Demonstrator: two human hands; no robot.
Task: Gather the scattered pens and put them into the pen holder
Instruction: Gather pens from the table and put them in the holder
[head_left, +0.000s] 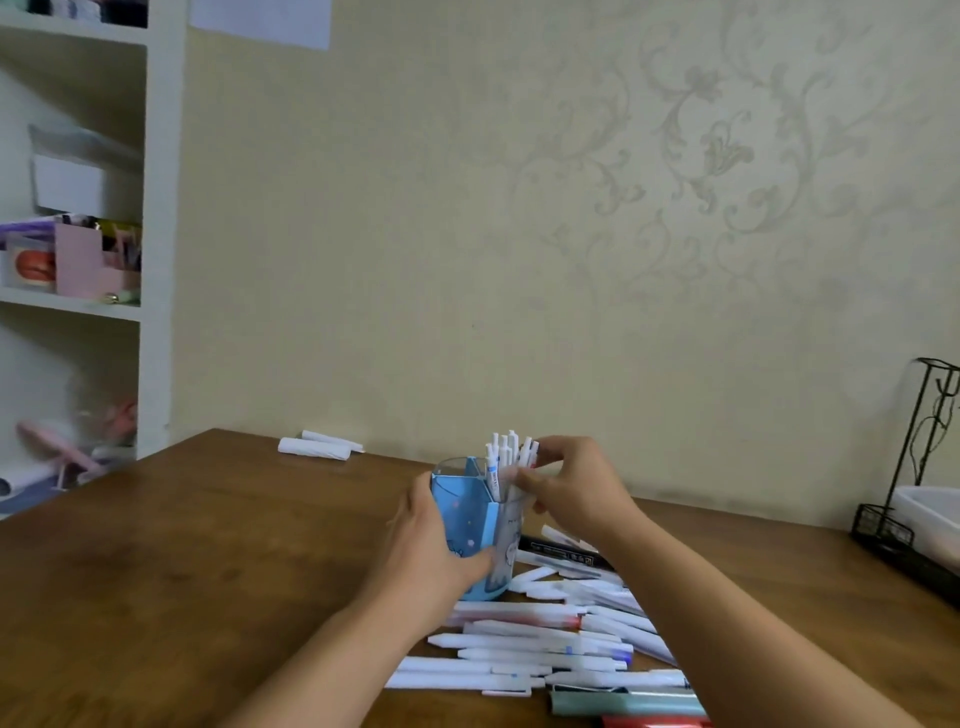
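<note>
A blue and clear pen holder (475, 519) stands upright on the brown wooden table (208, 545). My left hand (431, 551) wraps around its left side. Several white pens (506, 454) stick up out of the holder's right compartment. My right hand (569, 486) pinches these pens near their tops. A loose pile of white pens (540, 644) lies on the table in front of the holder, between my forearms. A black marker (563, 553) lies just right of the holder.
Two white rolled pieces (319, 446) lie at the table's far edge by the wall. A black wire rack with a white tray (919, 499) stands at the right. A white shelf unit (78, 234) with boxes is at the left. A grey-green pen (628, 704) lies nearest me.
</note>
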